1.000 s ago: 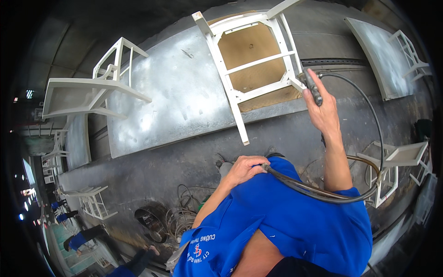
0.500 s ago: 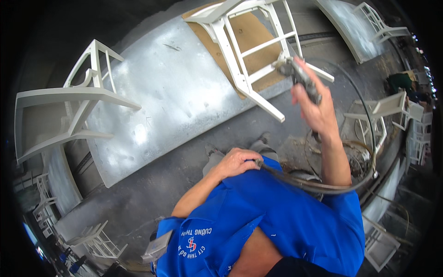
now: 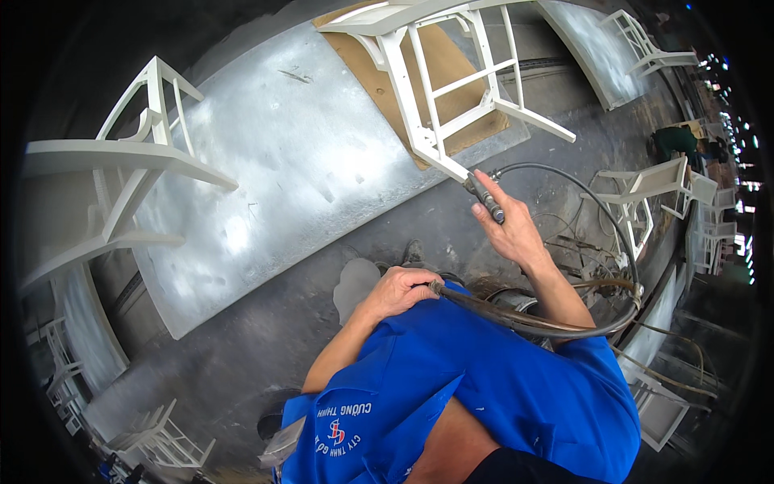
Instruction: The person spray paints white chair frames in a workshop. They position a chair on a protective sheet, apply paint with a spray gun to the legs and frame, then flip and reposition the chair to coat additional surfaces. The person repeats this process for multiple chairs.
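Observation:
My right hand (image 3: 509, 230) is closed round a dark metal spray gun (image 3: 487, 198), held out in front of me. The gun's head is close to the leg end of a white chair frame (image 3: 423, 133), which lies tipped over on a brown board (image 3: 451, 71). Whether the two touch I cannot tell. From the gun a black hose (image 3: 597, 194) loops out to the right and back across my waist. My left hand (image 3: 397, 290) grips the hose (image 3: 476, 309) near its end fitting, against my blue shirt.
A grey metal-topped table (image 3: 282, 177) spans the front, with the board on its right part. Another white chair (image 3: 133, 173) stands at its left end. More white chairs (image 3: 641, 189) stand at the right, beside a metal pot (image 3: 516, 300) and loose hoses. Someone in dark green (image 3: 676, 141) is far right.
My right hand has brought the spray gun down and left, from beside the chair's upper rails to its near leg end. My left hand keeps hold of the hose.

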Motion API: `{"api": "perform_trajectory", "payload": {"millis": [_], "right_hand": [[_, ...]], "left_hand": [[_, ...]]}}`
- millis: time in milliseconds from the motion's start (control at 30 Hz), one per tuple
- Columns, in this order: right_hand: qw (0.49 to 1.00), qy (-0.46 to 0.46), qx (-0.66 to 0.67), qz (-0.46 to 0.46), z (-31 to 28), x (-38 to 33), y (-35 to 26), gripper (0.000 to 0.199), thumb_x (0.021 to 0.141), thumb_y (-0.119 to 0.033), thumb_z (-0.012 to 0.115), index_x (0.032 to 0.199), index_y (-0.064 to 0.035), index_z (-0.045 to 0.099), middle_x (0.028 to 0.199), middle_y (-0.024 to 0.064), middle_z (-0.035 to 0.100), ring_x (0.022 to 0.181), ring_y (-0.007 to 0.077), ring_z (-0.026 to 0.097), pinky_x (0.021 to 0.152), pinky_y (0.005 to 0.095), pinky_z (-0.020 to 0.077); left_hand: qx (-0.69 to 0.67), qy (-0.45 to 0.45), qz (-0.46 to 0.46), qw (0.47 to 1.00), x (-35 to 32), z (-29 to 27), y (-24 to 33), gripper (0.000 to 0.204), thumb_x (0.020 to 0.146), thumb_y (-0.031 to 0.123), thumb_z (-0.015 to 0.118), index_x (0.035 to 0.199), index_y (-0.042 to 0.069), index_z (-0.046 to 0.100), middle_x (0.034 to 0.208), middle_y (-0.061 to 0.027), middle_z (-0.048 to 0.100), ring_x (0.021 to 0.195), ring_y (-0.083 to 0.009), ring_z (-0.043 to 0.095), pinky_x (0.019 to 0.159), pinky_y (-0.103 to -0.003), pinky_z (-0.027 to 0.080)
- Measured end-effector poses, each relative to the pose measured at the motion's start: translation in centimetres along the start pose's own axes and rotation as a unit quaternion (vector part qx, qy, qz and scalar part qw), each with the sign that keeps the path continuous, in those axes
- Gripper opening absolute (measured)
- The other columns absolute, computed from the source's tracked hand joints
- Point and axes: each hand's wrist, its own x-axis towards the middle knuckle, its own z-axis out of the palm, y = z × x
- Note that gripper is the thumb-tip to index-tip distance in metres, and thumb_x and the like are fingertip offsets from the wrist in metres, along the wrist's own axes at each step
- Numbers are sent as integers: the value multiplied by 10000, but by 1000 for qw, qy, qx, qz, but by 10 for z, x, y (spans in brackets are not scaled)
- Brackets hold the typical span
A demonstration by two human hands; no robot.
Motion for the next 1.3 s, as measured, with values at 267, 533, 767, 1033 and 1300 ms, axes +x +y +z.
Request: {"api": "perform_trajectory", "payload": {"millis": [267, 533, 767, 1033, 1300], "right_hand": [[994, 111, 21, 11, 79, 52, -10, 554, 998, -265, 648, 1515, -121, 512, 1317, 321, 639, 1288, 478, 578, 1074, 470, 467], [984, 175, -1, 43, 98, 95, -35, 528, 999, -275, 648, 1497, -138, 537, 1230, 297, 692, 1201, 471, 641, 1015, 455, 502], [967, 248, 21, -53, 76, 110, -105, 522, 1002, -264, 673, 1500, -179, 541, 1177, 231, 734, 1099, 348, 723, 943, 398, 540], [948, 290, -12, -126, 83, 119, -124, 528, 1006, -300, 677, 1501, -177, 542, 1210, 223, 727, 1110, 332, 718, 945, 393, 535], [975, 218, 29, 18, 110, 94, -96, 522, 1000, -297, 665, 1489, -158, 548, 1243, 240, 712, 1193, 403, 675, 993, 413, 515]], "left_hand": [[19, -28, 2, 999, -36, -81, -18, 240, 835, 195, 816, 1040, 78, 775, 967, -121, 779, 872, -292, 757, 776, -374, 585], [12, -57, 2, 998, -67, -133, -34, 238, 849, 222, 816, 1040, 84, 780, 950, -109, 780, 826, -285, 750, 739, -364, 576], [57, -52, -9, 997, -88, -158, -32, 216, 849, 142, 781, 1054, 73, 777, 960, -91, 786, 850, -235, 751, 750, -336, 573], [31, -55, 8, 998, -100, -168, -34, 219, 852, 142, 778, 1055, 60, 780, 1001, -109, 791, 885, -250, 764, 784, -336, 585], [26, -62, 5, 998, -112, -177, -37, 214, 867, 153, 767, 1061, 62, 781, 998, -110, 790, 889, -256, 762, 786, -342, 584]]}}
